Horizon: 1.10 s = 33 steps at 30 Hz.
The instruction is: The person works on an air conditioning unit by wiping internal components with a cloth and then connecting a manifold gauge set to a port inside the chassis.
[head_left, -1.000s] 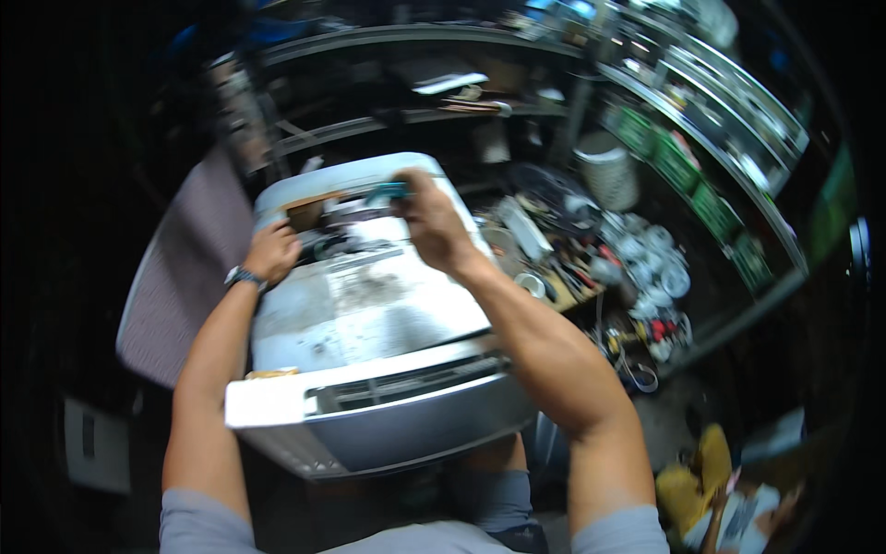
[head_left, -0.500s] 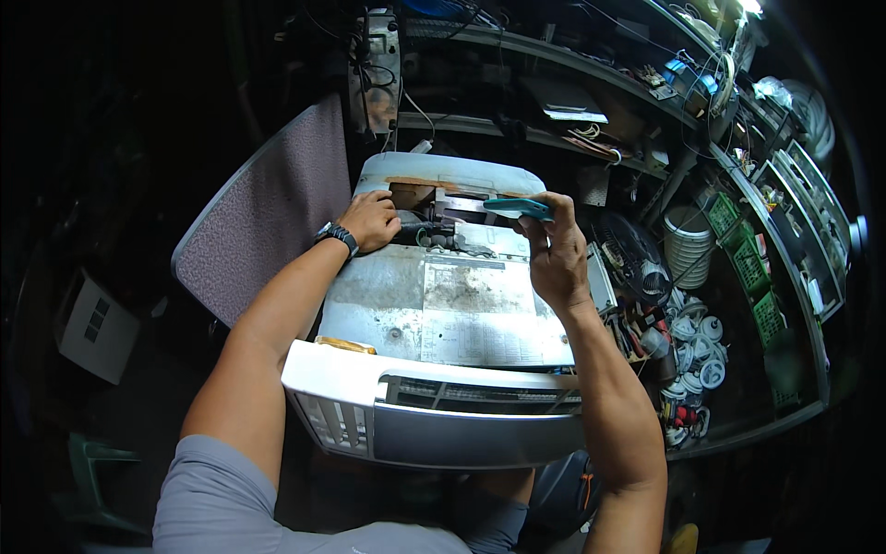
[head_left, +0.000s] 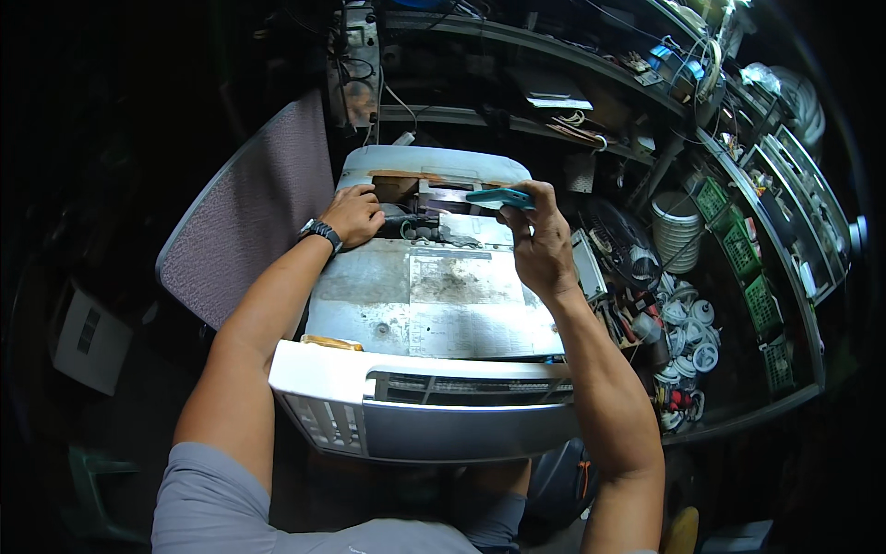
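A window air conditioner [head_left: 360, 295] stands in front of me, its white front panel [head_left: 318, 371] toward me and its stained metal top facing up. Toward the far end, an opening in the top shows dark tubing and wires [head_left: 406, 224]. My left hand [head_left: 357, 216], with a watch at the wrist, lies over the left edge of this opening, fingers bent loosely and apart from any tool. Above the right side of the opening, my right hand [head_left: 544, 242] holds a flat teal smartphone [head_left: 498, 198] by its near end, tilted over the parts inside.
To the left leans a pinkish board [head_left: 249, 208], and a carton [head_left: 92, 340] sits on the floor. On the right are a black fan [head_left: 623, 245], a ribbed white bucket [head_left: 678, 231], several white round parts [head_left: 688, 337] and green baskets [head_left: 741, 251]. Cluttered shelves [head_left: 517, 37] run behind.
The whole scene has shifted slightly left and up in the view. Both hands keep nearly the same places over the air conditioner, with the smartphone still in the right.
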Tool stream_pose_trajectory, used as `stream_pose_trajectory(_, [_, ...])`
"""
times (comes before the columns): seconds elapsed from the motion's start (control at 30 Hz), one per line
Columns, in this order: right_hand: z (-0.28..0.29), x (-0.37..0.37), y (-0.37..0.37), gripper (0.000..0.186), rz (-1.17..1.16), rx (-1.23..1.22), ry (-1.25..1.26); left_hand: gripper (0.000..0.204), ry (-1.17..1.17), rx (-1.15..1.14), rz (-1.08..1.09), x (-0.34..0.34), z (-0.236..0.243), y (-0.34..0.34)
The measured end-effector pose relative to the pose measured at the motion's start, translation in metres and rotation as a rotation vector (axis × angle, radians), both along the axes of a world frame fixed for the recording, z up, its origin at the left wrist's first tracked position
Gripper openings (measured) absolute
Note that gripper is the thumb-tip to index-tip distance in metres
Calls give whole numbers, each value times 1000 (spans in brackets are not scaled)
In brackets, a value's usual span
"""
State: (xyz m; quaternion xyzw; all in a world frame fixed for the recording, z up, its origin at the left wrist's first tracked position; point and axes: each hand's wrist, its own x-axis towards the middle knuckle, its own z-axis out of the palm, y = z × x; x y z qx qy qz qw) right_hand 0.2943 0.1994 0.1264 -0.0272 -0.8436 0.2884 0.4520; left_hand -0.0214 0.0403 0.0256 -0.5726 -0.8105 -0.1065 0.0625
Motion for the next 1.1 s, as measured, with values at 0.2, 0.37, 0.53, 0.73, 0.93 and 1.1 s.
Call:
stream_pose_trajectory(0.2, [-1, 0, 1, 37, -3, 20, -46, 40, -17, 8, 19, 1, -1, 1])
stream_pose_trajectory(0.37, [-2, 0, 5, 37, 4, 55, -29, 39, -25, 12, 1, 4, 2, 2])
stream_pose_trajectory(0.53, [0, 1, 6, 36, 9, 72, -19, 39, -19, -16, 14, 3, 2, 2])
stream_pose_trajectory(0.73, [0, 1, 6, 34, -7, 51, -47, 40, -11, -2, 18, 1, 0, 3])
stream_pose_trajectory(0.93, [-2, 0, 8, 30, -45, 101, -52, 40, -1, -10, 15, 1, -1, 2])
stream_pose_trajectory(1.1, [-1, 0, 8, 31, -57, 129, -53, 41, 4, -7, 20, 0, -2, 2])
